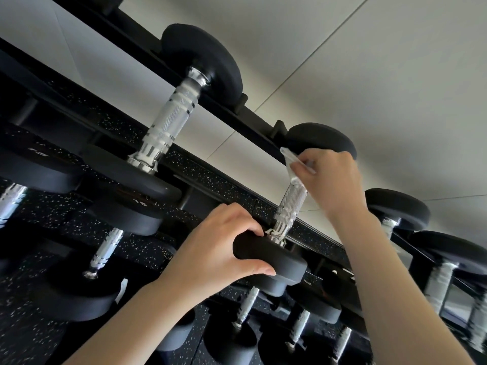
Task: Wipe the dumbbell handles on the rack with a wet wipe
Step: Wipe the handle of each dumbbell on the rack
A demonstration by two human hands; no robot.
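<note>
Where dumbbells (pixel 168 111) crowd the rack (pixel 237 185), hands wipe.

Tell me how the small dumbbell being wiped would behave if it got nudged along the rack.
The dumbbell has round black ends, so it would probably roll unless the rack cradles it. It looks dense, likely heavy for its size. The left hand grips its near end, perhaps steadying it, while the right hand presses the floppy wipe on the knurled handle.
</note>
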